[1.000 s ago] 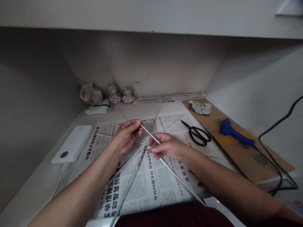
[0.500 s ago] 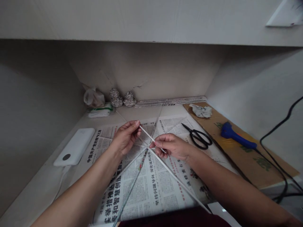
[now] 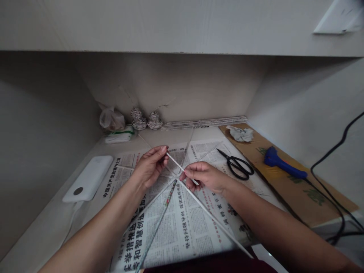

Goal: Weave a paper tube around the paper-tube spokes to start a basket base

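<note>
From where I stand, the biggest thing is the white table (image 3: 47, 242), set back into a recess. Newspaper (image 3: 174, 237) covers its middle, and a length of brown cardboard (image 3: 295, 197) lies along the right side. Thin crossed sticks (image 3: 218, 221) fan out like a star over the newspaper, meeting just below the two hands. At the back, a bundle of sticks (image 3: 206, 123) lies along the wall.

The left hand (image 3: 150, 165) pinches one end of a slim pale stick between thumb and forefinger, its other fingers loosely curled. The right hand (image 3: 203, 176) has the same stick pinched lower down, close to where the crossed sticks meet, with a short end poking out past the fingers.

A white power bank (image 3: 89, 176) lies left of the newspaper, a blue glue gun (image 3: 284, 165) rests on the cardboard, and black scissors (image 3: 240, 167) lie between the newspaper's right part and the cardboard. A plastic bag (image 3: 112, 119) sits in the back left corner, beside two woven gourds (image 3: 154, 121). Crumpled paper (image 3: 241, 134) lies on the cardboard's far end. Slightest of all is the pale stick (image 3: 174, 162), slanting between the hands above the newspaper.
</note>
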A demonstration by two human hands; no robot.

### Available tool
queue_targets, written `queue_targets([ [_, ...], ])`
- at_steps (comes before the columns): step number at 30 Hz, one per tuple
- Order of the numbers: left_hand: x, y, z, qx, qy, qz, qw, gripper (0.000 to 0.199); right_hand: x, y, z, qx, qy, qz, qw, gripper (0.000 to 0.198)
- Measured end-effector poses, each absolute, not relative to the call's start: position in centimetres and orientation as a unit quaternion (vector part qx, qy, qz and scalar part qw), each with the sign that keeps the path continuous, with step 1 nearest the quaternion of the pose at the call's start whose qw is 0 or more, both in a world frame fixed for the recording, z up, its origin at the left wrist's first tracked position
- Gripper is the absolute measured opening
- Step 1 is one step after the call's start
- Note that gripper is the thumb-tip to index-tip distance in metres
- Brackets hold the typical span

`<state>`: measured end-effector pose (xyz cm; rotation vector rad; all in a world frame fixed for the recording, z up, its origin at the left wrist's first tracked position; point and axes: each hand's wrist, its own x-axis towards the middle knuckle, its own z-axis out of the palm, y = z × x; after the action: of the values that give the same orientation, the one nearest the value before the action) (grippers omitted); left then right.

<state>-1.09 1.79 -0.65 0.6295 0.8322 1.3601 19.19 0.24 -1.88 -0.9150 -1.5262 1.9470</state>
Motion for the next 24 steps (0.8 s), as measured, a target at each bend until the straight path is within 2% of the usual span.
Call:
queue_targets([
  [6,-1.14,1.67,-0.4,0.269,0.383,0.596,0.652,0.02,19.22,0.3,-2.11,-0.325,-0.562,0.72,0.245,0.032],
  [12,-1.08,1.68,-0.55,0.287,0.385,0.603,0.637,0.03,19.06,0.24,-2.02,-0.36,-0.595,0.675,0.247,0.029],
  [18,-0.95,1.47,-0.65,0.306,0.383,0.579,0.651,0.035,19.09,0.32,-2.08,-0.35,-0.591,0.683,0.249,0.028],
  [24,-0.82,1.58,-0.74,0.294,0.397,0.595,0.634,0.031,18.87,0.29,-2.27,-0.391,-0.612,0.628,0.279,0.028],
])
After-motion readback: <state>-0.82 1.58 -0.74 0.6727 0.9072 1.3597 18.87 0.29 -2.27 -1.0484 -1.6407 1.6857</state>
